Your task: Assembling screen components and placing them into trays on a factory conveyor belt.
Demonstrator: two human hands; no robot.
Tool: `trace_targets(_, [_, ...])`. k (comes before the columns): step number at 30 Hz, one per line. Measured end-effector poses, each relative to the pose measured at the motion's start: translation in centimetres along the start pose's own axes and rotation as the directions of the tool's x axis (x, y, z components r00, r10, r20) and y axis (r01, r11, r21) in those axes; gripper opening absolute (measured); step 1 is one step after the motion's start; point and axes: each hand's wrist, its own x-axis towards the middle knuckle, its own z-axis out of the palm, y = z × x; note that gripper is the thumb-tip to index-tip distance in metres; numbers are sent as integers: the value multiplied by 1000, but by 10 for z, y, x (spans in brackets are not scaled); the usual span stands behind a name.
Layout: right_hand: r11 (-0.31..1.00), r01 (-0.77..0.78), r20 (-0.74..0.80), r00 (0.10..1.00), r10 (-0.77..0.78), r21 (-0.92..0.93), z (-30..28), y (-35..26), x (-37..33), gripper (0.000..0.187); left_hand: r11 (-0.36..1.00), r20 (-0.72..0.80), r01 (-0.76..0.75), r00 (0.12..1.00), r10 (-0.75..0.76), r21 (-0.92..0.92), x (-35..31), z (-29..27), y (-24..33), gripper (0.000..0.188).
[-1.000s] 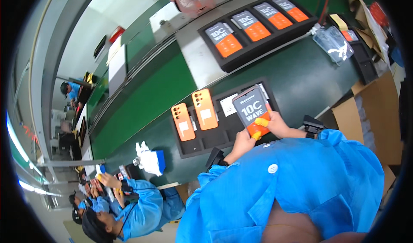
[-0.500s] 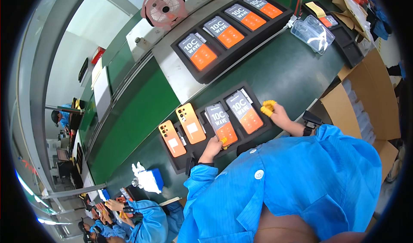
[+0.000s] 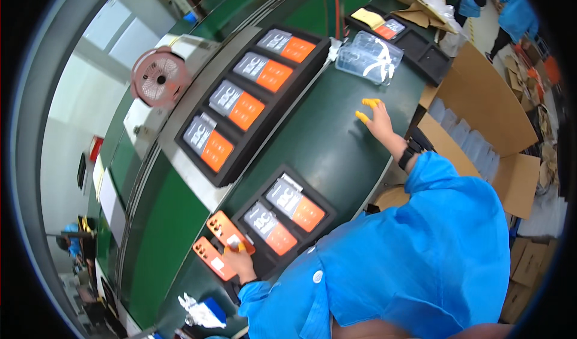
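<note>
Two orange phones lie back-up at the left end of a black foam tray (image 3: 318, 234). My left hand (image 3: 239, 264), yellow cots on its fingertips, has its fingers closed about the lower end of the nearer-to-middle orange phone (image 3: 223, 230). The outer orange phone (image 3: 211, 260) is beside that hand. To the right in the same tray, two phones lie face-up with grey-and-orange screen films, one phone (image 3: 270, 228) next to another phone (image 3: 296, 204). My right hand (image 3: 380, 123), also with yellow finger cots, is open and empty over the green table, near a clear plastic box (image 3: 368, 58).
Farther off, a longer black tray (image 3: 223, 174) holds several face-up phones. A pink fan (image 3: 159, 78) stands behind it. On the right are an open carton (image 3: 490, 93) and another black tray (image 3: 430, 57). A blue box with white tissue (image 3: 207, 312) sits at lower left.
My left hand has moved left from a face-up phone to an orange one. My right hand has left the tray's right side toward the clear box, its fingers spreading. The view has turned.
</note>
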Motion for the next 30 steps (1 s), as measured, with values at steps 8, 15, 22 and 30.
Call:
trace_targets(8, [903, -43, -16, 999, 41, -428, 14, 57, 107, 49, 957, 84, 242, 969, -232, -159, 3, 8, -1, 24])
trace_targets(15, [772, -106, 27, 987, 158, -627, 10, 87, 142, 34, 932, 244, 333, 924, -293, -141, 13, 12, -19, 19])
trace_targets(22, [876, -20, -67, 998, -14, -482, -11, 88, 142, 20, 907, 199, 368, 923, -330, -204, 9, 22, -28, 25])
trace_targets(30, [993, -112, 99, 988, 116, -42, -45, 52, 105, 14, 869, 160, 403, 915, -371, -286, 10, 26, -42, 28])
